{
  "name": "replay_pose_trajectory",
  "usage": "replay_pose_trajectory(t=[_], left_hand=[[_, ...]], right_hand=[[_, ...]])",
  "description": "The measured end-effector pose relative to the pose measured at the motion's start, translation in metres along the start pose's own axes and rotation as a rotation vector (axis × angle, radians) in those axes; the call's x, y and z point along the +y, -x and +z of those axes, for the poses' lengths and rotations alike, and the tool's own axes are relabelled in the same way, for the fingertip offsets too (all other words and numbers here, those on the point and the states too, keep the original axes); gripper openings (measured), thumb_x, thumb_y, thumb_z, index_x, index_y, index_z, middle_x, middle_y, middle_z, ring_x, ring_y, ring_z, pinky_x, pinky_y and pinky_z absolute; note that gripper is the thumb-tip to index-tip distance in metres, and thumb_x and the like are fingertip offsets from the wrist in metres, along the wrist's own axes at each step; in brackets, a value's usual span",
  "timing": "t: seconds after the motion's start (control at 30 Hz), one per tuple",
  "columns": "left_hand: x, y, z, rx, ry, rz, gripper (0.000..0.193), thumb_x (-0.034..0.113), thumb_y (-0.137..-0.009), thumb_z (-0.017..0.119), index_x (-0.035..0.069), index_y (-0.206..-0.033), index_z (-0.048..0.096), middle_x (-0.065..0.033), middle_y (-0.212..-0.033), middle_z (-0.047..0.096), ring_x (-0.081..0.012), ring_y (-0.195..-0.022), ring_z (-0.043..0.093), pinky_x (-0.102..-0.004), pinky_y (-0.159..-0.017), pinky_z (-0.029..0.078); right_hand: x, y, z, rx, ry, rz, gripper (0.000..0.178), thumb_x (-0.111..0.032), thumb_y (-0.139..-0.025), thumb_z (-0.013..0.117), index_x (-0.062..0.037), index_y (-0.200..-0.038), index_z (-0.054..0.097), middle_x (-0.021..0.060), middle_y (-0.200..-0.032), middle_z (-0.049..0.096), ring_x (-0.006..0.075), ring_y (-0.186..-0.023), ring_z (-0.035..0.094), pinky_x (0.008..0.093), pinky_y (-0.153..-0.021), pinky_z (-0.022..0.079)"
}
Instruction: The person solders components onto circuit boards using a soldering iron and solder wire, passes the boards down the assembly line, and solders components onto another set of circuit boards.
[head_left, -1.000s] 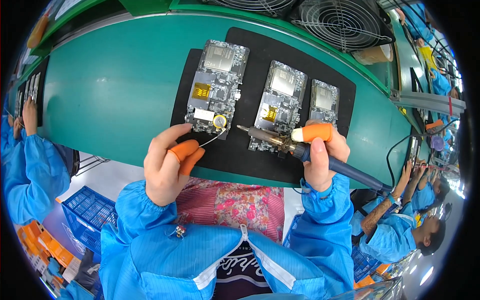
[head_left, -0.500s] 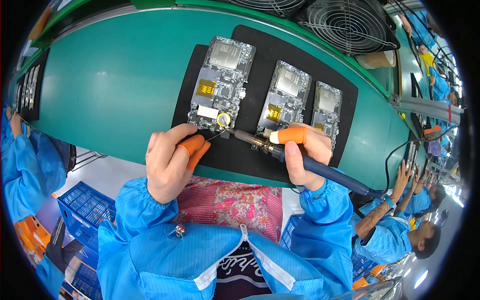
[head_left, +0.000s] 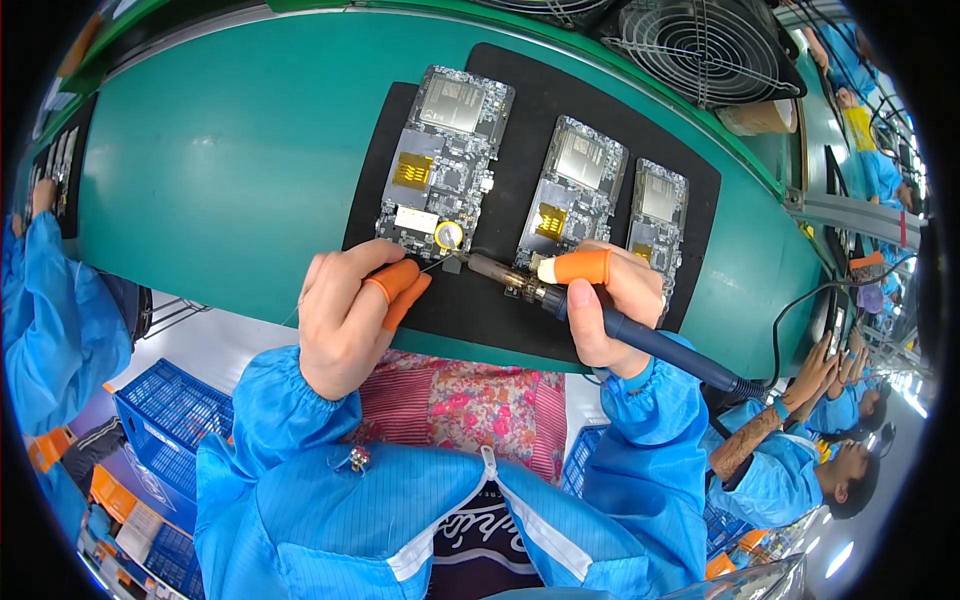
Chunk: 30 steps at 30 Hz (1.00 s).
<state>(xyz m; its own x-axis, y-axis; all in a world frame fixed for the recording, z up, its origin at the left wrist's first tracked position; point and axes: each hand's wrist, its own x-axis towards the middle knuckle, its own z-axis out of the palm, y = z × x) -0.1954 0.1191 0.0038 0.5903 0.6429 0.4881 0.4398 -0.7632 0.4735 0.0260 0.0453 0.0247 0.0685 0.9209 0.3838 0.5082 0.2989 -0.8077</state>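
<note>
My right hand (head_left: 608, 305) is closed round the dark blue handle of a soldering iron (head_left: 655, 345). The iron's tip meets the near edge of the leftmost circuit board (head_left: 452, 165), just below a yellow-rimmed coin cell (head_left: 448, 235). Pinched in my left hand (head_left: 350, 315) is a thin solder wire (head_left: 434, 266), its end close to the iron's tip. Orange finger cots cover some fingers of both hands. Two more circuit boards, a middle one (head_left: 585, 165) and a right one (head_left: 660, 195), lie beside it, their near ends partly behind my right hand.
Black mats (head_left: 510, 90) lie under the boards on a green bench (head_left: 220, 170). A caged fan (head_left: 700, 50) stands at the back right. The iron's cable (head_left: 778, 320) runs off right. Blue baskets (head_left: 175, 410) are at lower left. Co-workers sit at both sides.
My left hand has shifted slightly right, bringing the wire along. The iron stays at nearly the same spot. At far left, a co-worker's arm has reached up to the boards there.
</note>
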Motion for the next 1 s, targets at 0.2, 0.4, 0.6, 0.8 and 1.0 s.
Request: replay_pose_trajectory(t=[0.2,0.4,0.6,0.8,1.0], left_hand=[[-0.001,-0.001,0.004,0.003,0.018,0.03,0.026,-0.001,-0.055,0.075,-0.001,-0.078,0.062,-0.0087,-0.09,0.059,-0.0203,-0.073,0.056,-0.0288,-0.06,0.043],[0.0,-0.004,0.007,-0.043,0.024,0.03,0.026,-0.003,-0.056,0.076,-0.003,-0.077,0.061,-0.0101,-0.088,0.059,-0.0234,-0.075,0.057,-0.03,-0.06,0.046],[0.003,-0.013,0.004,-0.068,-0.055,0.085,0.027,0.001,-0.054,0.078,-0.002,-0.075,0.061,-0.0088,-0.083,0.059,-0.024,-0.073,0.057,-0.0307,-0.061,0.047],[0.006,-0.011,-0.012,0.062,0.314,-0.349,0.021,-0.007,-0.069,0.06,-0.003,-0.089,0.056,-0.0156,-0.111,0.048,-0.0254,-0.09,0.052,-0.032,-0.076,0.044],[-0.004,-0.005,-0.029,-0.199,-0.05,-0.123,0.023,-0.007,-0.072,0.061,-0.001,-0.092,0.054,-0.0153,-0.107,0.049,-0.028,-0.094,0.051,-0.0331,-0.079,0.043]], right_hand=[[0.001,0.0,-0.001,-0.002,0.003,-0.006,0.009,-0.004,-0.072,0.057,0.0036,-0.075,0.058,0.012,-0.056,0.053,0.0241,-0.047,0.052,0.0307,-0.045,0.042],[-0.001,-0.001,0.0,0.003,0.015,-0.003,0.009,-0.006,-0.073,0.057,0.0032,-0.075,0.059,0.0124,-0.057,0.053,0.0242,-0.047,0.053,0.0308,-0.045,0.043],[0.0,-0.001,0.001,0.012,0.018,-0.01,0.01,-0.006,-0.073,0.057,0.003,-0.076,0.059,0.0122,-0.058,0.053,0.0235,-0.047,0.053,0.0303,-0.045,0.042],[-0.012,0.0,-0.009,0.04,0.0,0.075,0.011,-0.006,-0.074,0.056,0.0032,-0.077,0.059,0.0103,-0.057,0.052,0.0197,-0.045,0.05,0.0279,-0.043,0.038],[-0.02,0.011,-0.008,0.055,0.053,0.172,0.035,-0.029,-0.081,0.051,0.0054,-0.082,0.06,0.0106,-0.067,0.057,0.0162,-0.054,0.052,0.0262,-0.052,0.04]])
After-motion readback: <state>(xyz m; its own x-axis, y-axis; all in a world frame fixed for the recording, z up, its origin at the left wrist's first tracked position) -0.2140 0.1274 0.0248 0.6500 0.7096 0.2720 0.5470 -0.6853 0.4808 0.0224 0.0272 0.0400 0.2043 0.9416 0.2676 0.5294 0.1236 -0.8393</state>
